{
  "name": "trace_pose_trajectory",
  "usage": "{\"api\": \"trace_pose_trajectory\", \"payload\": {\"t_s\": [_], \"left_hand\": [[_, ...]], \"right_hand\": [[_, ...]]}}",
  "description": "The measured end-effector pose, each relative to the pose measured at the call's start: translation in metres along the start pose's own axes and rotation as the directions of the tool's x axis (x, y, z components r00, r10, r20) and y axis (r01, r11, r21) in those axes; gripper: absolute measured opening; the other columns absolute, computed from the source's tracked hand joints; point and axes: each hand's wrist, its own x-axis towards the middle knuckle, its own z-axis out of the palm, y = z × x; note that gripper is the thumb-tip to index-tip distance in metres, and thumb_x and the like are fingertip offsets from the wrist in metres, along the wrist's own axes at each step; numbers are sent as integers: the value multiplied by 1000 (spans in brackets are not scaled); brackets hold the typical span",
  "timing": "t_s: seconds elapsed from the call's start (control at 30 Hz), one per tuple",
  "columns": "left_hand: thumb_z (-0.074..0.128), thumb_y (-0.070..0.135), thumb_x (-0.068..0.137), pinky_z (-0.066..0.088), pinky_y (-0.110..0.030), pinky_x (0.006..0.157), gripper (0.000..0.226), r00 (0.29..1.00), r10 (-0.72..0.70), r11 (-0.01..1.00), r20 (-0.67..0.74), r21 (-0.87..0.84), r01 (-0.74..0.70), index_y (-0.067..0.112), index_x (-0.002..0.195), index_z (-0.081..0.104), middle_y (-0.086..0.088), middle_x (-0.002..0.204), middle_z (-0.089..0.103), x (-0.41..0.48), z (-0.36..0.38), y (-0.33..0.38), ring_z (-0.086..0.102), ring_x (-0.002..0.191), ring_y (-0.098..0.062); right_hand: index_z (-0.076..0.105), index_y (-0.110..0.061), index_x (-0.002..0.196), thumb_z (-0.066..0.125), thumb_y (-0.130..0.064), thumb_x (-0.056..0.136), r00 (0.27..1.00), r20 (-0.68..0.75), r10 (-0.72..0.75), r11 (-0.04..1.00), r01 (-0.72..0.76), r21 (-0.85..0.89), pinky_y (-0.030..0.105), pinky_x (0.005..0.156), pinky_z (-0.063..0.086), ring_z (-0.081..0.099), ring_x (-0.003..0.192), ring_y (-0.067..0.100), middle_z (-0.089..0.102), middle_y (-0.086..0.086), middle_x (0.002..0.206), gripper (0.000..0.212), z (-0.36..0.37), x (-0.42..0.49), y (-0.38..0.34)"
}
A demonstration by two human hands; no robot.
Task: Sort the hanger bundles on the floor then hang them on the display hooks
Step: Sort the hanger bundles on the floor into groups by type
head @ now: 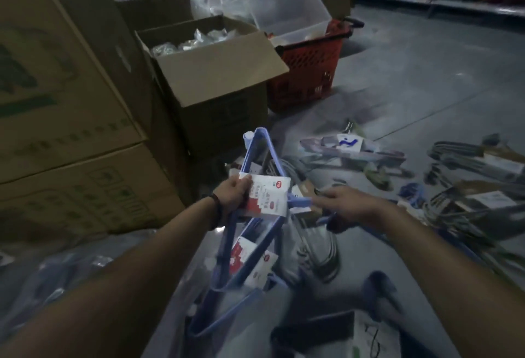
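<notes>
Pinching the red-and-white paper label (268, 197) of the stiff, lightweight-looking blue plastic hanger bundle (298, 202), the left grip (234, 191) would probably sit firmer on the frame; whether the right grip (350, 204) holds anything is unclear.

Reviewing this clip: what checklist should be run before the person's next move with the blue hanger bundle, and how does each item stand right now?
1. Left hand grips the blue hanger bundle at its white-and-red label: ok.
2. Right hand has a hold on the bundle's hook end: cannot tell, the fingers are blurred.
3. Bundle is free of the hangers beneath it: cannot tell.
4. Floor bundles are sorted: not ok, grey hanger bundles lie scattered on the floor.
5. Display hooks are within sight: not ok, none in view.
</notes>
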Motion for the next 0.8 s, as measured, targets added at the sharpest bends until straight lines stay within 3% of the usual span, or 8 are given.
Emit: {"api": "trace_pose_trajectory", "payload": {"t_s": [0.13, 0.23, 0.4, 0.5, 0.6, 0.7, 0.8], "left_hand": [[67, 28, 100, 59, -39, 59, 25, 980, -182, 972, 80, 168, 166, 19, 124, 62, -12, 101, 75, 1, -34, -26, 73, 76, -24], [77, 12, 88, 59, -42, 63, 38, 955, -277, 940, 108, 236, 246, 15, 124, 65, -15, 105, 76, 4, -38, -41, 73, 83, -28], [71, 2, 86, 60, -51, 84, 40, 918, -376, 906, 127, 256, 336, 12, 124, 63, -15, 99, 77, 0, -35, -55, 73, 93, -32], [70, 30, 95, 58, -40, 71, 40, 938, -314, 947, 149, 123, 298, 12, 129, 60, -10, 96, 75, 1, -34, -51, 72, 81, -26], [65, 61, 90, 60, -45, 81, 61, 964, -227, 973, 137, 0, 229, 15, 130, 61, -11, 100, 74, 5, -36, -33, 72, 86, -28], [38, 68, 100, 57, -49, 88, 64, 985, -110, 994, 131, 22, 108, 19, 136, 58, -17, 125, 68, -2, -34, -4, 69, 104, -32], [3, 90, 86, 45, -54, 105, 99, 960, -49, 997, 276, -49, 65, 29, 151, 49, -12, 142, 62, -9, -37, 23, 59, 127, -33]], "right_hand": [[66, -6, 96, 71, -30, 99, 981, 141, 130, 971, -97, -220, 28, 52, 43, 54, 56, 19, 60, 8, 67, 25, 34, 13, 32], [70, -3, 91, 73, -25, 97, 982, 103, 156, 954, -122, -274, 29, 53, 43, 51, 54, 21, 58, 13, 66, 23, 55, 21, 54], [70, 3, 99, 69, -16, 95, 977, 64, 204, 937, -176, -302, 30, 51, 45, 56, 57, 26, 65, 20, 70, 20, 67, 22, 71], [71, -1, 89, 82, -19, 85, 992, -27, 121, 954, -123, -272, 29, 50, 45, 55, 52, 20, 61, 11, 65, 22, 61, 25, 69], [67, -7, 89, 91, -18, 76, 998, -61, 13, 956, -30, -292, 25, 48, 44, 58, 51, 13, 66, 7, 71, 29, 55, 18, 51], [65, -5, 103, 90, -7, 74, 997, -33, -74, 980, 67, -185, 29, 55, 57, 72, 62, 17, 74, 15, 85, 38, 53, 11, 36], [69, -7, 110, 88, -5, 74, 980, -55, -189, 967, 176, -182, 38, 63, 63, 78, 73, 28, 77, 16, 87, 41, 43, 4, 19]]}}
